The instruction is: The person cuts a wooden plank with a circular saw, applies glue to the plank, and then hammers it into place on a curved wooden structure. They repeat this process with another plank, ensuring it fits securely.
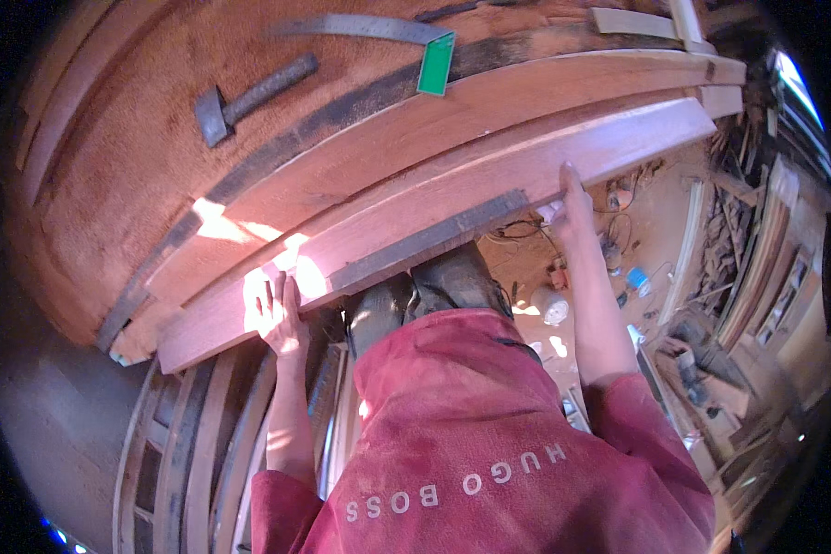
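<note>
A long reddish wooden plank [452,185] lies along the near edge of a sawdust-covered workbench [138,138]. My left hand [280,314] rests flat on the plank's near edge at its left part, in a patch of sunlight. My right hand [572,205] presses on the plank's near edge farther right, fingers pointing up onto the wood. Neither hand wraps fully around it. A dark metal strip [434,238] runs along the plank's lower edge between my hands. A second, similar plank [489,102] lies just behind the first.
On the bench lie a hammer [249,97], a curved metal blade [360,28] and a green card [436,65]. Wooden slats [194,452] stand at the lower left. At the right, the floor holds scrap wood, cables and small containers [637,277].
</note>
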Tool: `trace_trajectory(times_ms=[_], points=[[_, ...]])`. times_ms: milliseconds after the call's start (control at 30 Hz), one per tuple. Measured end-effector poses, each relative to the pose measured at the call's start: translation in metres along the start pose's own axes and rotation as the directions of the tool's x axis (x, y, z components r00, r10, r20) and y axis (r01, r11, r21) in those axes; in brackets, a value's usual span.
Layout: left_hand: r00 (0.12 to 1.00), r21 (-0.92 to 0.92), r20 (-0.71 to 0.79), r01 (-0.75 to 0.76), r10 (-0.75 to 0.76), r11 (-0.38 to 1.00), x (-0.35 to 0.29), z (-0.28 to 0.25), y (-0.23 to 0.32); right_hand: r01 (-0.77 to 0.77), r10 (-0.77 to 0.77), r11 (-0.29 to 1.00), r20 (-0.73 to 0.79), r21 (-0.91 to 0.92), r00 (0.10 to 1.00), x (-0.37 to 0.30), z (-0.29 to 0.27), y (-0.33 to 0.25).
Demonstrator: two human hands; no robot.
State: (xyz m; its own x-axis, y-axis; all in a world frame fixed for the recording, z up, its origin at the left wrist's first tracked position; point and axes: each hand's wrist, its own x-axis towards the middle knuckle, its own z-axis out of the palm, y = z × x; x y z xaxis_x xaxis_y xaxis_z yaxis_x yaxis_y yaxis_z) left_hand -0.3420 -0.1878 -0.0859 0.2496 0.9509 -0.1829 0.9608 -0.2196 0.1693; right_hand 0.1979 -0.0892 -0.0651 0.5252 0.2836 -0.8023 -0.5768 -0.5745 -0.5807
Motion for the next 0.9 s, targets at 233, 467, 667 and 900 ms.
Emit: trace_trajectory(times_ms=[233,467,667,900], points=[[0.989,0.112,0.071,0.118,-0.127,0.987,-0.015,0.022,0.01,-0.02,0.02,1.0,0.064,-0.007,0.998,0.011,-0.026,0.021],[0.997,0.102,-0.03,0.067,-0.064,0.993,-0.014,0.033,0.007,-0.075,0.074,0.996,-0.024,-0.057,0.997,-0.003,0.0,0.011],[0.998,0.073,-0.009,0.07,-0.069,0.995,-0.017,0.029,0.003,-0.094,0.089,0.992,-0.063,-0.082,0.994,-0.01,0.005,0.009],[0.997,0.124,-0.07,0.041,-0.032,0.991,-0.017,0.038,-0.007,-0.048,0.038,0.992,-0.088,-0.121,0.995,-0.004,-0.001,0.017]])
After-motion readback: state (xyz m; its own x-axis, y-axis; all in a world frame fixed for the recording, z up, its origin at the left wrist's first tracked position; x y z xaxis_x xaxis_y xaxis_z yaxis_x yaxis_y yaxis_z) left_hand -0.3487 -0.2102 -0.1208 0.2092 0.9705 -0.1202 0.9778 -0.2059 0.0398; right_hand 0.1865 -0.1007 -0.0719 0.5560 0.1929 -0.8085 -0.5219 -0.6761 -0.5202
